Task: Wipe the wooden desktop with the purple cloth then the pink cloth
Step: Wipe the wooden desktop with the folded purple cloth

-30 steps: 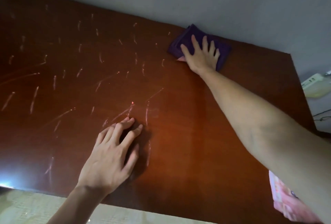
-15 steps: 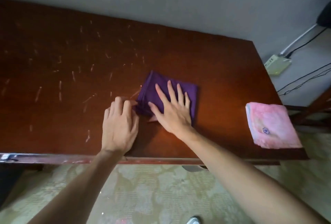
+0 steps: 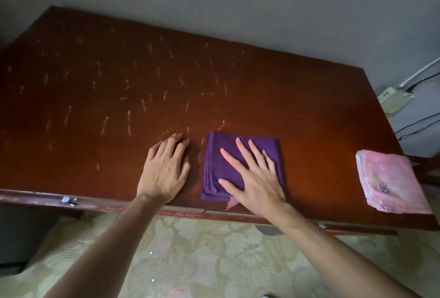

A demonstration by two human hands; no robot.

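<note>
The dark red-brown wooden desktop (image 3: 238,88) carries many pale streak marks across its left and middle. A folded purple cloth (image 3: 219,159) lies flat near the front edge. My right hand (image 3: 254,176) presses flat on the purple cloth with fingers spread. My left hand (image 3: 164,169) rests palm down on the bare wood just left of the cloth, not touching it. A folded pink cloth (image 3: 392,183) lies at the front right corner of the desk, apart from both hands.
A grey wall runs behind the desk. A pale power strip (image 3: 392,98) with cables lies on the floor past the right edge. Patterned flooring (image 3: 190,257) shows below the front edge of the desk, which has metal fittings.
My right hand has drawn the purple cloth from the far edge back to the front edge. My left hand stayed flat on the wood and now sits a little apart from the cloth.
</note>
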